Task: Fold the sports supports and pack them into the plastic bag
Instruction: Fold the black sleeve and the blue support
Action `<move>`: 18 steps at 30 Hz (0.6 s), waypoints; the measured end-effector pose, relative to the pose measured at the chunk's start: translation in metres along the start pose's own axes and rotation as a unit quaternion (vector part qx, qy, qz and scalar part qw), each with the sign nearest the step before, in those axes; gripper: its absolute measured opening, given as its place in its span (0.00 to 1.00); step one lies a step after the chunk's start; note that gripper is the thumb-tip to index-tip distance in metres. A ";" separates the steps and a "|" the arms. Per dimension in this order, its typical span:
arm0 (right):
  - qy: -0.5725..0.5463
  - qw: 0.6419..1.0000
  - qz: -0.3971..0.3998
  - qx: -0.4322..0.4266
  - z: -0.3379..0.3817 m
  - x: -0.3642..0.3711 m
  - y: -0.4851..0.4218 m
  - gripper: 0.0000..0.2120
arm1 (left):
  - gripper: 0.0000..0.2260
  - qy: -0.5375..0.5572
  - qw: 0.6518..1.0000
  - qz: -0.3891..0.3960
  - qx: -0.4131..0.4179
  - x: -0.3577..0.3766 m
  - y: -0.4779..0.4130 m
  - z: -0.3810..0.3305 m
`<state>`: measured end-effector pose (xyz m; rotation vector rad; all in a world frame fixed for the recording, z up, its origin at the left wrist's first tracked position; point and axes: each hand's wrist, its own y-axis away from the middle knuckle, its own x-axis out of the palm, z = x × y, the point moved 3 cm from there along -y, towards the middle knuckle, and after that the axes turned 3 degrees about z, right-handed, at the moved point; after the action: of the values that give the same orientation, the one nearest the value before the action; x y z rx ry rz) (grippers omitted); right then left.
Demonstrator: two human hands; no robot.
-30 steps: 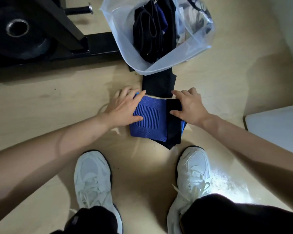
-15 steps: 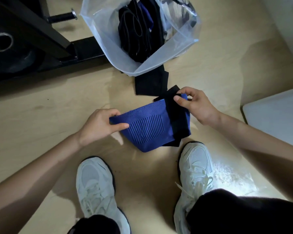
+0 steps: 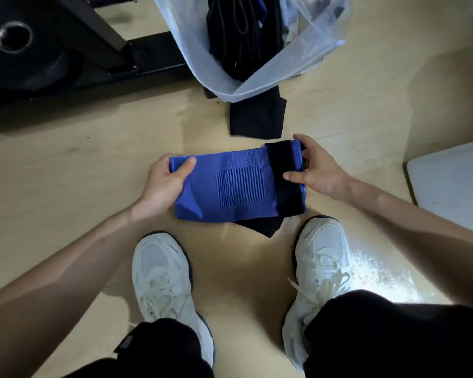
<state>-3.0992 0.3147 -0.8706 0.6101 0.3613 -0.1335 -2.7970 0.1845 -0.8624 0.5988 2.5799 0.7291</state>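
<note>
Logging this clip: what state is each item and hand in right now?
Blue knitted sports support: folded, held at both ends.
Clear plastic bag: open, dark supports inside.
Black folded support: on floor, edge under bag rim.
Left hand: grips blue support's left end.
Right hand: pinches its black-banded right end.

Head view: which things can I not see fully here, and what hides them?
In the head view:
- plastic bag: its top is cut off by the upper frame edge.
- dark supports inside it: bunched and shadowed, their number is unclear.
- black piece: mostly covered by the blue support.
- left hand: fingers hidden behind the blue support; only the thumb shows.
</note>
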 end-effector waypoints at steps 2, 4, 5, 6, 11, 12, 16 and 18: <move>0.034 0.999 -0.004 -0.032 -0.002 0.004 0.002 0.46 | 0.20 -0.034 0.998 0.054 -0.027 0.002 0.004 0.009; 0.031 0.997 -0.019 -0.061 -0.002 0.005 0.005 0.47 | 0.32 -0.103 0.991 0.070 -0.048 0.000 0.008 0.019; 0.021 0.997 -0.026 -0.067 -0.002 0.005 0.007 0.47 | 0.33 -0.134 0.987 0.064 -0.062 -0.002 0.011 0.022; 0.004 0.997 -0.032 -0.067 -0.003 0.007 0.009 0.47 | 0.32 -0.168 0.981 0.056 -0.079 -0.004 0.015 0.026; -0.019 0.997 -0.079 -0.015 -0.014 0.014 0.020 0.38 | 0.24 -0.215 0.972 0.041 -0.087 -0.008 0.030 0.038; -0.022 0.996 -0.081 -0.019 -0.014 0.015 0.023 0.34 | 0.21 -0.180 0.980 0.034 -0.079 -0.008 0.031 0.038; -0.138 0.987 -0.079 -0.035 0.005 0.021 0.035 0.18 | 0.08 -0.018 0.999 0.011 -0.031 0.004 0.037 0.018; -0.191 0.979 -0.065 -0.037 0.017 0.029 0.041 0.14 | 0.07 0.011 1.000 0.025 -0.007 0.013 0.042 0.004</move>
<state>-3.0577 0.3371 -0.8464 0.4741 0.0325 -0.3558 -2.7941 0.2253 -0.8449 0.6568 2.5858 0.7721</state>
